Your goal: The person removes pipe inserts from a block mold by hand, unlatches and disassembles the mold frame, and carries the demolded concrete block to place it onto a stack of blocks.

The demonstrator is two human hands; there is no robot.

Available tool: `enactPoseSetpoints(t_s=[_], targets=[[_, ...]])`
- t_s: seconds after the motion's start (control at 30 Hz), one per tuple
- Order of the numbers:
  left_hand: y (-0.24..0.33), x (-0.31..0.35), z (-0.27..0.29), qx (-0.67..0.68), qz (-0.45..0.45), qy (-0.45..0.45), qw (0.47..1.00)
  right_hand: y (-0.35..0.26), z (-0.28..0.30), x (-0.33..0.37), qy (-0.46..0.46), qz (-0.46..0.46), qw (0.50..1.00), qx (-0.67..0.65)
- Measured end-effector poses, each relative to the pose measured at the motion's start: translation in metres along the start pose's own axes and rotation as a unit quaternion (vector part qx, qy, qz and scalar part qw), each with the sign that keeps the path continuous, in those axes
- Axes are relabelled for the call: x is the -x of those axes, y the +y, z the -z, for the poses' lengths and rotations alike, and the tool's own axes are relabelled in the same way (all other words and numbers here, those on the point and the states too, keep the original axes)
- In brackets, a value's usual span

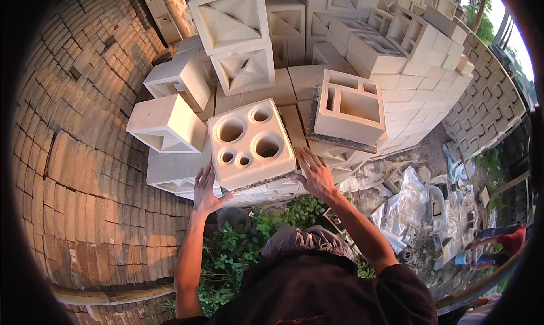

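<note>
A pale vent block with several round holes of different sizes (249,172) sits in front of me on a thin dark board, on top of the block stack. My left hand (205,193) is at its near left corner, fingers stretched forward along the side and thumb pointing inward. At the near right corner is my right hand (316,176), with its fingers spread. Both hands are open and very close to the block or its board; whether they touch it I cannot tell. To the right, a vent block with rectangular openings (350,107) rests on another dark-edged board.
Two patterned vent blocks (243,67) stand stacked behind. Hollow blocks (164,118) lie to the left, beside a wall of stacked brown tiles (85,172). More pale blocks (408,93) rise at right. Plants (229,257) grow below; a person (504,243) bends at far right.
</note>
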State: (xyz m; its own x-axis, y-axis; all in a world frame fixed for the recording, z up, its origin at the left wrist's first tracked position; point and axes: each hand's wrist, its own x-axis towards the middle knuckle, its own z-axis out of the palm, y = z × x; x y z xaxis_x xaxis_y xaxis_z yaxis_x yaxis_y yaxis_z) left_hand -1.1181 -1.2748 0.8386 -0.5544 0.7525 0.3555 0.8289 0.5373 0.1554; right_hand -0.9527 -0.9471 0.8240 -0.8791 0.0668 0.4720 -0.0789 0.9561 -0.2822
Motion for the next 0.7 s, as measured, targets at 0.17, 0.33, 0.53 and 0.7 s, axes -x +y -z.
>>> enactPoseSetpoints(t_s=[0.17, 0.33, 0.53, 0.7], targets=[[0.001, 0.0, -0.003, 0.004, -0.012, 0.009, 1.0, 0.004, -0.009, 0.005, 0.002, -0.001, 0.999, 0.038], [-0.006, 0.004, -0.01, 0.018, -0.039, 0.029, 0.999, 0.0, -0.017, 0.009, 0.013, -0.002, 0.998, 0.066], [-0.005, 0.0, -0.014, 0.039, -0.042, 0.037, 0.998, 0.001, -0.024, 0.01, 0.025, -0.018, 0.995, 0.099], [-0.014, 0.0, -0.014, 0.006, -0.037, 0.007, 0.999, -0.002, -0.029, 0.007, 0.038, -0.03, 0.994, 0.096]])
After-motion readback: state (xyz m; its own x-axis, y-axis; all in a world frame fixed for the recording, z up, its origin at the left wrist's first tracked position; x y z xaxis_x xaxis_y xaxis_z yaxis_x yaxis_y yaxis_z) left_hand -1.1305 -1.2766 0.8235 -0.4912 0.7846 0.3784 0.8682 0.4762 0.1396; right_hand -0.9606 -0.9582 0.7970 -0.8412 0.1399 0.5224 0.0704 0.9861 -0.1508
